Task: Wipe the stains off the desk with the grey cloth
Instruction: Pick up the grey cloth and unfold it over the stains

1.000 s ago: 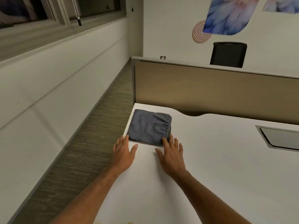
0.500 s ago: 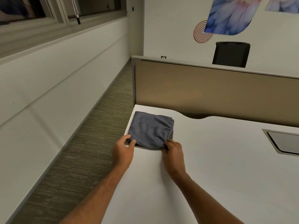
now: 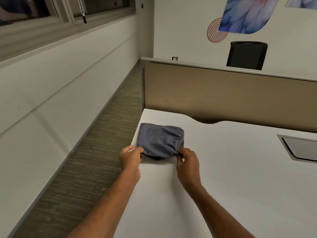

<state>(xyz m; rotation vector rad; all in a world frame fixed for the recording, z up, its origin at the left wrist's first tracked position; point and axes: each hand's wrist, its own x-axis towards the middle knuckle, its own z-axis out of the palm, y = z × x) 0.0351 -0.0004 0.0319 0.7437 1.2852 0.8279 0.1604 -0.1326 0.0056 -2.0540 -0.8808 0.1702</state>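
Grey cloth, folded into a thick pad, lies on the white desk close to its left edge and toward the far left corner. Both of the person's hands grip its near edge: the left hand pinches the near left corner between thumb and fingers, and the right hand pinches the near right corner the same way. That near edge is lifted a little off the surface, with a dark shadow under it, while the far part of the cloth rests on the desk. Both bare forearms reach in from the near side. A tan partition panel stands along the far edge of the desk, with a black chair back beyond it. A grey recessed hatch sits in the desk well to the right of the cloth. Striped carpet runs along the left, below a pale wall.
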